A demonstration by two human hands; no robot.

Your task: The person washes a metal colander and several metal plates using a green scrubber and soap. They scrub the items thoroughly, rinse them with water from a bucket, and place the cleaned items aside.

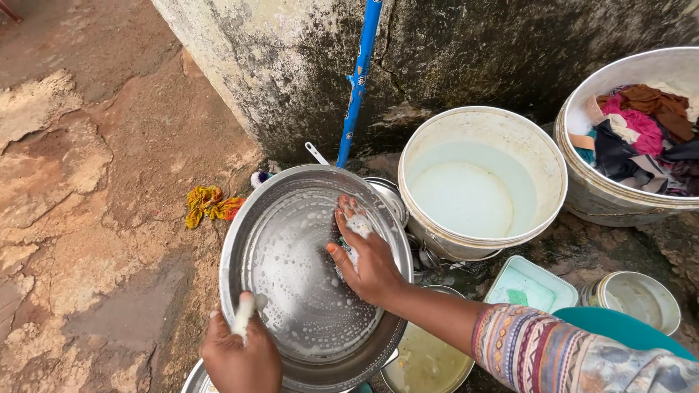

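Far left – a crumpled yellow-orange rag (210,204) on the cracked ground (95,182), well apart from everything else. Next, the big steel basin (291,291), tilted up toward the camera, inside coated with soap suds. Left hand (240,356) clamps its lower rim – fingers curled shut around the edge, thumb with foam on it pressed inside. Right hand (368,251) lies flat inside the basin on the right side, fingers loosely spread and pressing a sudsy scrub pad (357,225) against the metal; patterned sleeve (553,356) runs off to the lower right. A blue pipe (358,80) climbs the stained wall (466,51) just behind the basin. Smaller steel dishes (426,360) sit under and beside the basin. Right of that, a white bucket (535,142) holding cloudy water, then a pale green soap tray (528,287), a small steel bowl (641,298), and at far right a metal tub (590,193) full of mixed clothes (641,135).
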